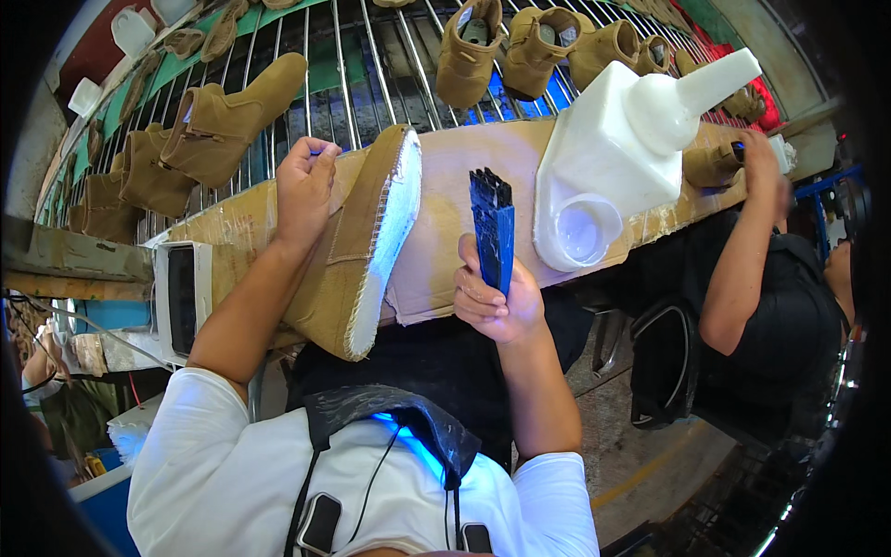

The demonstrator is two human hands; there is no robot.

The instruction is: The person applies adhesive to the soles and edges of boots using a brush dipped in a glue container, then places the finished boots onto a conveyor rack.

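Note:
A tan boot [339, 243] stands on end before me against the cardboard's near edge, its sole, coated white, facing right. My left hand [306, 186] is just left of the boot's upper part, fingers curled and thumb pressed to them. Whatever they hold, if anything, cannot be made out. In my right hand [501, 297] is a blue brush [494, 237], gripped upright with its dark, clumped bristles up, apart from the sole. Right of the brush, a white plastic glue bottle [608, 139] with a long spout and a small open cup [583, 230] at its base rests on the cardboard.
Cardboard [445, 186] covers the near bench edge. Beyond it, a rack of metal bars [357, 65] carries several tan boots [218, 130]. A white-framed device [181, 297] stands at left. At right, a co-worker's arm [742, 260] reaches to another boot [710, 167].

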